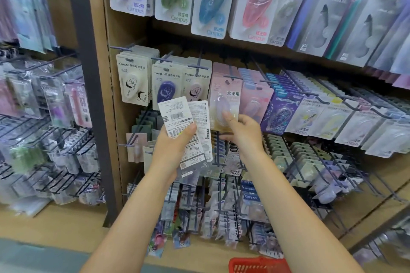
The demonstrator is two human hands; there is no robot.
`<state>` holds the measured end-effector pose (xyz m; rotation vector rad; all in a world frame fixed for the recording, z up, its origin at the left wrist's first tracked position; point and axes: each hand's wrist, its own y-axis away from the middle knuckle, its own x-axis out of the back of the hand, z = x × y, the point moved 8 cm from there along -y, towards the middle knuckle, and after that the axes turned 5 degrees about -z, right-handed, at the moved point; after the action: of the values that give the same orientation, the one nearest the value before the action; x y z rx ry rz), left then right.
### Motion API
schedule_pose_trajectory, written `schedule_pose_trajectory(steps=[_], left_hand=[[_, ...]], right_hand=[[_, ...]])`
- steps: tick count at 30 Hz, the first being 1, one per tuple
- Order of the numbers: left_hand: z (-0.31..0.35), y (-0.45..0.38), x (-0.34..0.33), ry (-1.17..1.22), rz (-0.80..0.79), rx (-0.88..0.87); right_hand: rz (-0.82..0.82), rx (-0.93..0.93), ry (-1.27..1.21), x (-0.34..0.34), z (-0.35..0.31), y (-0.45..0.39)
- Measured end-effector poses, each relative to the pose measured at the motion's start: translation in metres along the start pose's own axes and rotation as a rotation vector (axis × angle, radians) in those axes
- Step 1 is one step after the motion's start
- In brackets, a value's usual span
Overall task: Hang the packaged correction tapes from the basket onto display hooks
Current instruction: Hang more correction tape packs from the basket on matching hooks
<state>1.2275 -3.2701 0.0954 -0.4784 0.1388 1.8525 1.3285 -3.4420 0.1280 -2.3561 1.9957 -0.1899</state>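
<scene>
"Campus" branding runs across the hanging carded correction tapes (135, 81). The left hand (172, 146) grips a fanned stack of white, barcode-printed packages (188, 126); the right hand (243, 131) pinches a pale pink blister pack (223, 104) hanging at its hook. A red plastic basket (258, 265) sits below.

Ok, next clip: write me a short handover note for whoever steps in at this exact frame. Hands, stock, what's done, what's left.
Left hand: holds a fanned stack of packs, printed backs facing you, thumb across the front.
Right hand: fingers on the pink pack hanging at the middle row; whether that pack is already on its hook I cannot tell.
Red basket: at the bottom edge, contents out of view.
Done: hooks look mostly stocked.
Left: hang the stack in the left hand, then check the basket.
</scene>
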Motion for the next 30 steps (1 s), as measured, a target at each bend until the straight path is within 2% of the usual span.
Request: schedule_pose_trajectory(steps=[4, 6, 8, 11, 20, 24, 26, 30], left_hand=[[-0.001, 0.003, 0.003, 0.058, 0.007, 0.022], [-0.006, 0.004, -0.003, 0.059, 0.008, 0.038], [-0.012, 0.007, -0.016, 0.048, -0.007, 0.062], [-0.02, 0.014, -0.039, 0.018, -0.045, 0.087], [-0.032, 0.03, -0.091, -0.086, -0.197, 0.109], [-0.034, 0.034, -0.104, -0.113, -0.222, 0.11], [-0.033, 0.034, -0.106, -0.134, -0.195, 0.081], [-0.035, 0.034, -0.11, -0.142, -0.162, 0.085]], right_hand=[[0.112, -0.017, 0.094, 0.031, 0.018, 0.037], [0.024, -0.004, 0.101, 0.024, 0.022, 0.052], [-0.165, -0.008, 0.091, 0.002, 0.024, 0.062], [-0.289, -0.095, -0.058, -0.011, 0.026, 0.071], [-0.392, -0.117, -0.527, 0.028, 0.01, 0.089], [-0.414, -0.105, -0.652, 0.043, 0.011, 0.093], [-0.341, -0.073, -0.583, 0.056, 0.017, 0.087], [-0.164, 0.017, -0.126, 0.08, 0.02, 0.082]])
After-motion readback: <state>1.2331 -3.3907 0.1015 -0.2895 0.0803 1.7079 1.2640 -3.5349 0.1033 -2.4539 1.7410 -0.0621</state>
